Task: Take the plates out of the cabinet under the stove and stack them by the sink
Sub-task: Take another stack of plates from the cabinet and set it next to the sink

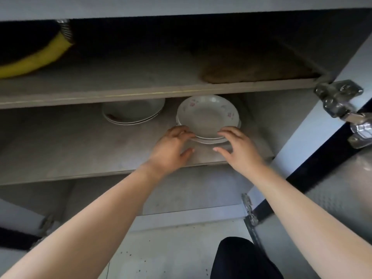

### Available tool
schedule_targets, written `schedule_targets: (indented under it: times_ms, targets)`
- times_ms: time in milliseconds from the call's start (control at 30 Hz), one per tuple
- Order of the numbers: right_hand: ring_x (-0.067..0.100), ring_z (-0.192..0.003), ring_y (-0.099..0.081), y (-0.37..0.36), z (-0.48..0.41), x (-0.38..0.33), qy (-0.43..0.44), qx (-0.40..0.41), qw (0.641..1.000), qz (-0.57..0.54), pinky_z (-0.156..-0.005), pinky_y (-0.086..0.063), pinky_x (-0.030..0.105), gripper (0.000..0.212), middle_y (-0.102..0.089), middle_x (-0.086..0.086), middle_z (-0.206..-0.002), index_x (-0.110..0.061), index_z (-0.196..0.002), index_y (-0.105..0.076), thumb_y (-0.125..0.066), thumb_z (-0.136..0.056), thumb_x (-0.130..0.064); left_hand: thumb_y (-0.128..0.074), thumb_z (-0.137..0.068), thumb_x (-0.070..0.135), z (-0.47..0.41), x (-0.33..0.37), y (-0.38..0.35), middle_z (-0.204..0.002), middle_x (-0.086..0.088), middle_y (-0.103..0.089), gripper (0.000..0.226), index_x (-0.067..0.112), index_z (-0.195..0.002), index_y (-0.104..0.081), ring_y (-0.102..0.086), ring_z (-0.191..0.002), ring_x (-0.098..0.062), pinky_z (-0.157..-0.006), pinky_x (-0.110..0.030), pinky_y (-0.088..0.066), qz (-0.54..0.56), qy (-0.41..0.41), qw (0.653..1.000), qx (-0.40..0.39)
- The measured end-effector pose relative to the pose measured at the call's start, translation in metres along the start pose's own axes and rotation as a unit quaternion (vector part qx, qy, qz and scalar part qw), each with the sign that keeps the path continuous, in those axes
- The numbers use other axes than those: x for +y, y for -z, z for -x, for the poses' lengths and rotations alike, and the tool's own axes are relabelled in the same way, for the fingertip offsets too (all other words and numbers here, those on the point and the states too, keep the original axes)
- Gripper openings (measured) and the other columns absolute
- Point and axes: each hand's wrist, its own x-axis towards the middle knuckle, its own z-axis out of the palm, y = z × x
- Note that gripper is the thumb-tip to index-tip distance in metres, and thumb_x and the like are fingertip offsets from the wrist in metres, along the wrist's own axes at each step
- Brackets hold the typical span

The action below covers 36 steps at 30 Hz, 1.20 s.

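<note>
Plates, white ceramic with a faint pink flower print [207,115], sit as a short stack on the grey lower shelf [80,141] of the open cabinet, toward its right side wall.

Head view:
- A second stack of plain white plates [132,111] lies at 9 o'clock from the first, well apart, half hidden under the upper shelf edge.
- Left hand [171,146]: fingers bent against the flowered stack's rim at about 8 o'clock, thumb spread free below. Touching, no grip closed.
- Right hand [237,148]: relaxed fingers resting on the rim at about 4 o'clock, thumb out and clear of the stack. Open too.
- Upper shelf carries a yellow hose [38,57] at 10 o'clock and a brown board [251,67] at 1 o'clock.
- Metal door hinge [340,99] at 3 o'clock; a dark-trousered knee [241,256] at 6 o'clock above the pale floor.

Judgement: the step is taking hold of the flowered stack; none are out yet.

To do it well:
- Slide fingertips under the bottom plate on both sides and press thumbs onto the top rim, so the whole stack lifts as one.
- Keep it level, since the plates look smooth and could slip over one another.
- Lift only slightly, as headroom under the upper shelf looks small, then draw straight toward 6 o'clock, clear of the hinge.
</note>
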Motion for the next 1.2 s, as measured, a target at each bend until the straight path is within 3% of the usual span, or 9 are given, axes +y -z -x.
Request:
schedule_targets:
  times_ms: [133,267,367,633,833,1000,1100,1200]
  targets:
    - [0.033,-0.106,-0.059,-0.019,-0.01,0.016,0.034,0.009,0.999,0.014,-0.084,-0.051,0.04,0.038,-0.064,0.012,-0.114,-0.004,-0.109,-0.065,-0.075,-0.076,-0.02,-0.062,-0.076,0.03,-0.023,-0.001,-0.008,-0.124,-0.013,-0.06,0.044,0.013,-0.116,-0.063,-0.055,-0.116,-0.033,-0.099,-0.037,-0.045,-0.012,-0.015,1.0,0.013]
    - [0.034,-0.091,-0.063,-0.026,-0.017,0.024,0.057,0.027,0.998,0.008,-0.072,-0.055,0.04,0.025,-0.069,0.01,-0.096,-0.006,-0.096,-0.07,-0.075,-0.073,-0.014,-0.067,-0.081,0.031,-0.036,0.006,-0.012,-0.116,-0.007,-0.066,0.033,0.018,-0.111,-0.066,-0.057,-0.111,-0.029,-0.092,-0.031,-0.044,-0.047,-0.022,0.998,-0.041]
    - [0.033,-0.086,-0.063,-0.027,-0.018,0.027,0.062,0.037,0.997,-0.003,-0.07,-0.054,0.037,0.022,-0.07,0.009,-0.091,-0.008,-0.093,-0.071,-0.075,-0.072,-0.014,-0.068,-0.08,0.028,-0.037,0.006,-0.016,-0.112,-0.007,-0.069,0.029,0.018,-0.108,-0.068,-0.06,-0.107,-0.03,-0.089,-0.03,-0.044,-0.042,-0.032,0.998,-0.022]
    - [0.033,-0.087,-0.063,-0.016,0.0,0.018,0.069,0.029,0.997,-0.021,-0.072,-0.053,0.038,0.024,-0.07,0.009,-0.092,-0.008,-0.094,-0.072,-0.067,-0.075,-0.021,-0.064,-0.075,0.032,-0.018,0.007,-0.023,-0.103,-0.008,-0.07,0.032,0.016,-0.102,-0.07,-0.063,-0.099,-0.031,-0.085,-0.036,-0.051,-0.017,-0.052,0.998,0.008]
    - [0.027,-0.084,-0.064,-0.01,0.029,0.01,0.073,0.04,0.996,-0.015,-0.074,-0.051,0.031,0.024,-0.071,0.002,-0.091,-0.013,-0.092,-0.073,-0.065,-0.074,-0.027,-0.065,-0.072,0.033,0.013,0.017,-0.021,-0.097,-0.002,-0.072,0.03,0.022,-0.099,-0.071,-0.065,-0.092,-0.029,-0.076,-0.033,-0.054,-0.026,-0.065,0.997,0.025]
    - [0.022,-0.092,-0.061,-0.009,0.041,0.01,0.064,0.055,0.996,-0.033,-0.078,-0.048,0.026,0.026,-0.07,0.001,-0.096,-0.013,-0.096,-0.073,-0.074,-0.072,-0.024,-0.065,-0.076,0.036,0.027,0.019,-0.02,-0.103,0.003,-0.07,0.029,0.022,-0.101,-0.07,-0.063,-0.097,-0.023,-0.08,-0.026,-0.048,-0.01,-0.062,0.997,0.039]
    - [0.017,-0.098,-0.054,-0.005,0.04,0.014,0.057,0.046,0.996,-0.046,-0.082,-0.045,0.025,0.029,-0.069,0.003,-0.099,-0.011,-0.096,-0.072,-0.08,-0.07,-0.021,-0.069,-0.075,0.037,0.026,0.017,-0.02,-0.107,0.005,-0.068,0.03,0.025,-0.103,-0.069,-0.06,-0.102,-0.021,-0.082,-0.03,-0.05,0.006,-0.042,0.998,0.047]
    - [0.023,-0.093,-0.06,-0.001,0.039,0.015,0.067,0.02,0.996,-0.05,-0.078,-0.05,0.03,0.023,-0.069,0.003,-0.093,-0.01,-0.093,-0.072,-0.078,-0.072,-0.02,-0.067,-0.075,0.038,0.026,0.017,-0.02,-0.102,0.005,-0.068,0.027,0.026,-0.099,-0.07,-0.06,-0.1,-0.023,-0.078,-0.036,-0.053,0.011,-0.036,0.999,0.037]
